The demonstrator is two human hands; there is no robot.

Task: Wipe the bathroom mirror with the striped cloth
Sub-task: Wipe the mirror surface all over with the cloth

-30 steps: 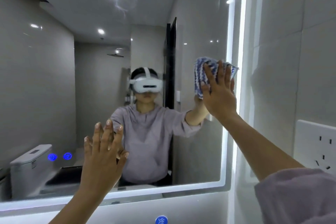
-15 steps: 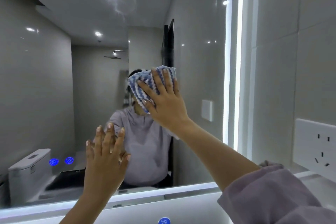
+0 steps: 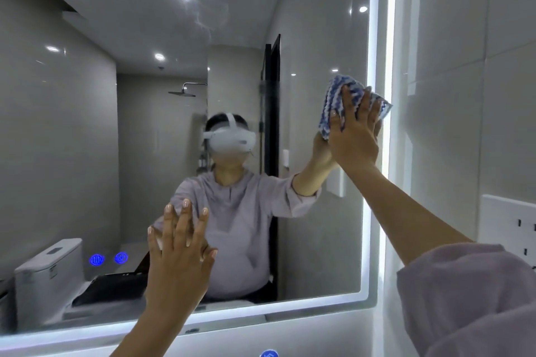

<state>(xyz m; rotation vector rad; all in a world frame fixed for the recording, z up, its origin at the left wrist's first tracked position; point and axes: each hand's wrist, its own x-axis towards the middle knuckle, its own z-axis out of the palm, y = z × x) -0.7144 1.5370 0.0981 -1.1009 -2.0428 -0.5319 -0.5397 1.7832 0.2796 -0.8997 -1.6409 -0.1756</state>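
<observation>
The bathroom mirror (image 3: 87,139) fills most of the view, with a lit strip along its right and bottom edges. My right hand (image 3: 355,139) presses the blue-and-white striped cloth (image 3: 333,101) flat against the glass near the right lit edge, at mid height. My left hand (image 3: 177,264) rests flat on the lower middle of the mirror, fingers spread, holding nothing. The reflection shows a person in a lilac top and a white headset.
A white wall socket plate (image 3: 510,226) sits on the grey tiled wall at the right. Two blue touch icons (image 3: 108,258) glow on the mirror's lower left. A blue button (image 3: 269,353) shows below the mirror's bottom edge.
My right hand has swept the cloth from the mirror's middle back to its right edge. One second ago it was also at the right edge. My left hand stays in place.
</observation>
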